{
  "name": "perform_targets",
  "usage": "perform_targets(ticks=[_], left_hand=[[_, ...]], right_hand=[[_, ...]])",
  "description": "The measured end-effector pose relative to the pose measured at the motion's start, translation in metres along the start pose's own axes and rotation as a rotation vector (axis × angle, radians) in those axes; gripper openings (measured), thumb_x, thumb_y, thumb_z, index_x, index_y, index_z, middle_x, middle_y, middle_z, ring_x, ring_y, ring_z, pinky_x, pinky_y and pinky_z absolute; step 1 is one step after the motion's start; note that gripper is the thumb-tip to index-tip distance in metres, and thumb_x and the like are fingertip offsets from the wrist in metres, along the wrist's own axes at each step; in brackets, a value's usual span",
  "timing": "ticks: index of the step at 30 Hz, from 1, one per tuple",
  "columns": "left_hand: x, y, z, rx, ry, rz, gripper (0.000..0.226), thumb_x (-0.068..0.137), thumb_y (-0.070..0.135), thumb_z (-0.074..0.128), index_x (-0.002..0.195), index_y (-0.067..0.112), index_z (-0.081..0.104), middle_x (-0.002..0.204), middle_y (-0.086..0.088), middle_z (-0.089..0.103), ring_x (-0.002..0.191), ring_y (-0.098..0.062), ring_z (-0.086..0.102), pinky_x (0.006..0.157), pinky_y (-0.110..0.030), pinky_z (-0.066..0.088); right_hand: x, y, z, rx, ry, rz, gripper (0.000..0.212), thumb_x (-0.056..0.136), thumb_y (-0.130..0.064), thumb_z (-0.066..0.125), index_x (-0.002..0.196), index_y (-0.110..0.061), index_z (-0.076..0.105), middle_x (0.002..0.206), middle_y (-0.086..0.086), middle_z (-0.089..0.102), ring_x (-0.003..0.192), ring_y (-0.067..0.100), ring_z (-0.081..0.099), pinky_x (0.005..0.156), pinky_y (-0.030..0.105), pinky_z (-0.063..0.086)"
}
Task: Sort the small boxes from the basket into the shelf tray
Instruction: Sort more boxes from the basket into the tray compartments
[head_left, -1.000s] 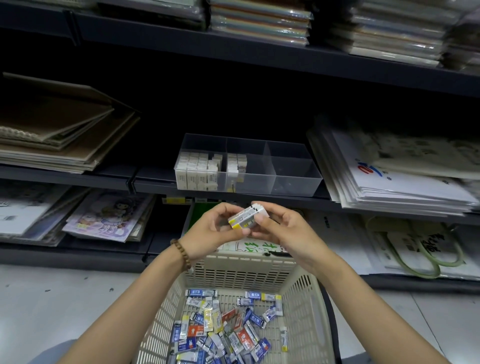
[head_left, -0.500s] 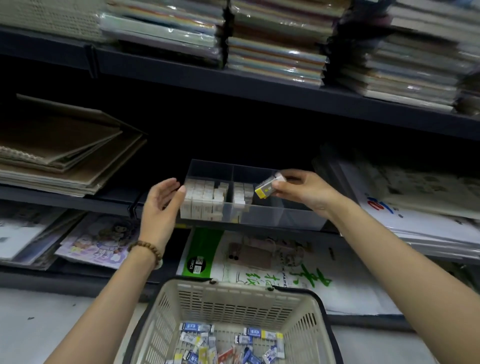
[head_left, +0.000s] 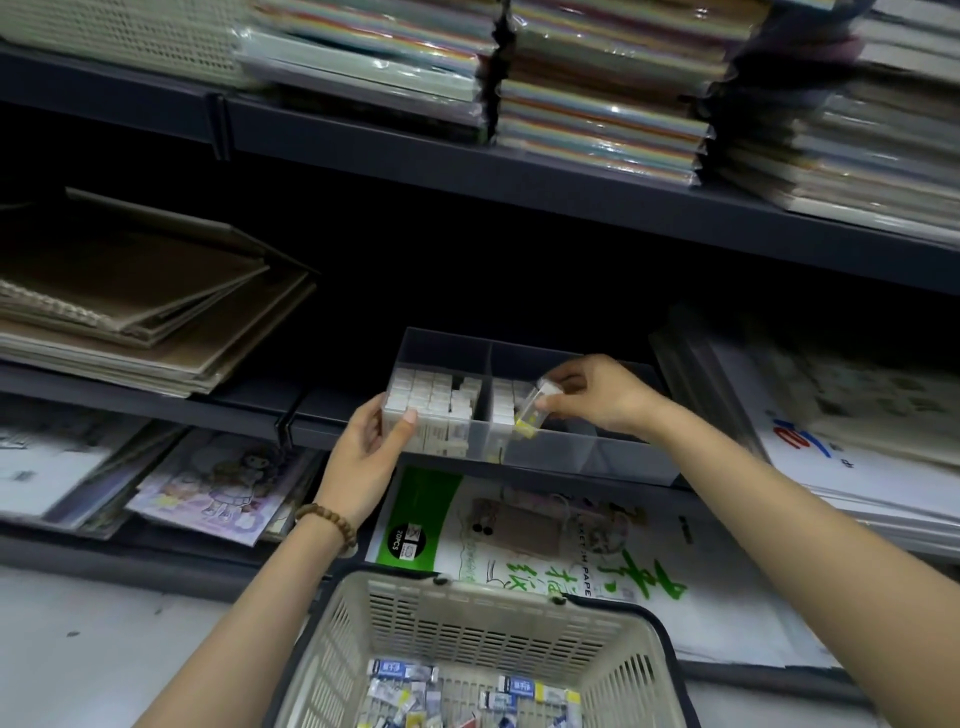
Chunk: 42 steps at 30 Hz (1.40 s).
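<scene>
My right hand (head_left: 597, 397) pinches the small white, yellow-ended box (head_left: 531, 413) mid-frame near its top. I'd guess it's light, stiff, crushable. My left hand (head_left: 363, 460) grips the clear plastic tray (head_left: 597, 460) by its corner.

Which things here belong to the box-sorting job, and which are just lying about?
Job: clear tray, held box, stacked boxes in the tray, basket, loose boxes in it.
Lying about: brown pads, coloured paper packs, green sketch-paper pack, cartoon-cover pad.
</scene>
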<state>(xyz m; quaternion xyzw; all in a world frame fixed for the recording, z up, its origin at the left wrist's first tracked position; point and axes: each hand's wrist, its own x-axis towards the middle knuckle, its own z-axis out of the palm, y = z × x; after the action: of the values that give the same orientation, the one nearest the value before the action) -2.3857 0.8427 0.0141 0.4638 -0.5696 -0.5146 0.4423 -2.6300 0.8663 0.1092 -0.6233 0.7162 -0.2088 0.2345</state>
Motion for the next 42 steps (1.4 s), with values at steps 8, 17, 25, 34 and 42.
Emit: perform_targets(ticks=[8,17,25,34,42], left_hand=[[-0.003,-0.001,0.001,-0.007,-0.021,0.020,0.086,0.070,0.054,0.060,0.143,0.020,0.031,0.147,-0.001,0.038,0.134,-0.013,0.036,0.113,-0.039,0.029],[-0.003,-0.003,0.003,0.013,-0.017,0.025,0.083,0.073,0.054,0.058,0.144,0.024,0.027,0.151,0.000,0.029,0.138,-0.012,0.028,0.108,-0.024,0.026],[-0.028,-0.006,0.004,0.095,-0.013,0.053,0.074,0.084,0.045,0.056,0.146,0.024,0.023,0.151,0.003,0.029,0.135,-0.012,0.032,0.108,-0.027,0.029],[-0.109,-0.086,0.037,0.417,-0.410,-0.150,0.072,0.079,0.053,0.054,0.141,0.024,0.031,0.140,0.006,0.042,0.118,-0.006,0.042,0.094,-0.023,0.037],[-0.143,-0.192,0.145,0.538,-0.812,-0.387,0.047,0.092,0.039,0.052,0.132,0.015,0.045,0.133,-0.004,0.051,0.116,-0.020,0.051,0.090,-0.025,0.043]], right_hand=[[-0.004,-0.003,0.015,0.035,-0.025,0.016,0.046,0.090,-0.030,0.061,0.124,0.000,0.056,0.117,0.015,0.065,0.100,0.019,0.065,0.085,0.023,0.051],[0.007,0.000,0.016,-0.006,-0.128,0.165,0.045,0.091,-0.035,0.059,0.121,-0.002,0.060,0.129,0.011,0.059,0.087,0.009,0.056,0.048,-0.001,0.037],[-0.039,0.007,0.011,0.425,0.151,0.036,0.024,0.094,-0.019,0.056,0.115,-0.010,0.062,0.108,0.005,0.068,0.090,0.012,0.067,0.085,0.023,0.053],[-0.144,0.141,0.093,0.523,0.003,0.368,0.019,0.090,-0.012,0.061,0.107,-0.006,0.064,0.109,0.014,0.068,0.089,0.019,0.065,0.071,0.017,0.053],[-0.195,0.253,0.116,0.261,-0.043,0.450,0.069,0.083,-0.028,0.070,0.141,-0.017,0.034,0.141,-0.002,0.038,0.129,0.015,0.040,0.096,0.018,0.035]])
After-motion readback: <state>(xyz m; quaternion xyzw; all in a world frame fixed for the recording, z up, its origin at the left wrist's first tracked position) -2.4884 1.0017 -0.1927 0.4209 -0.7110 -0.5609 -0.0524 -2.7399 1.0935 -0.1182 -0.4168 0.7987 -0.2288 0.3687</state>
